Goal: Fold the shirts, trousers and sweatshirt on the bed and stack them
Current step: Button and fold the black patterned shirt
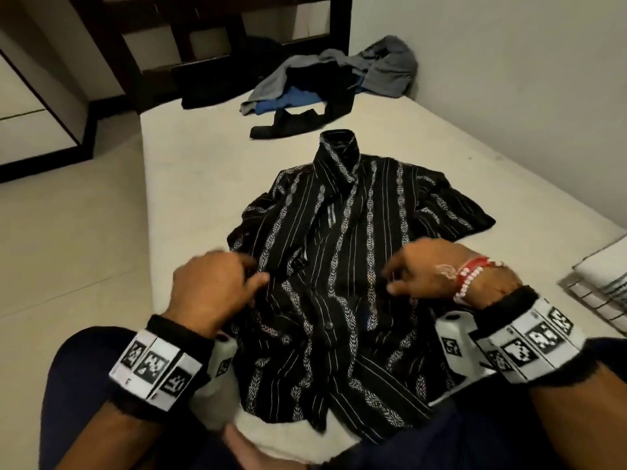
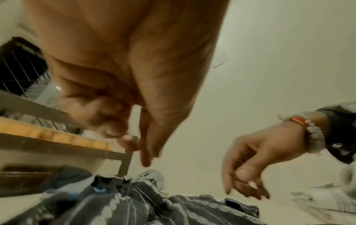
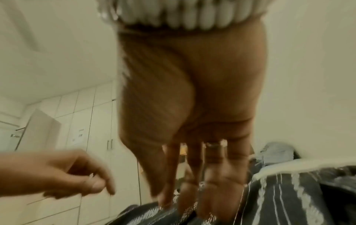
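Head view: a black striped shirt [image 1: 342, 266] is lying front-up and spread on the bed [image 1: 190, 184], collar pointing away from the person and hem nearest the knees. The left hand [image 1: 210, 286] and right hand [image 1: 437, 273] are hovering just over the shirt's middle, one to each side of the button placket. Left wrist view is showing the left hand's grip empty, fingers hanging loosely curled above the cloth; the right hand's grip is likewise relaxed and holding nothing, fingertips pointing down near the fabric, though contact cannot be told through the blur.

A heap of unfolded clothes [image 1: 325, 86], grey, blue and black, is waiting at the far end of the bed, and a folded white item [image 1: 604, 276] is resting at the right edge.

Judged step: flattening the shirt before the first fold. To do it well, the palms should be sweeping outward from the placket toward the sleeves, clearing the puckers near the hem and the bunched left shoulder. Both front panels should be meeting squarely first, since wrinkles trapped now would be carrying into every later fold.
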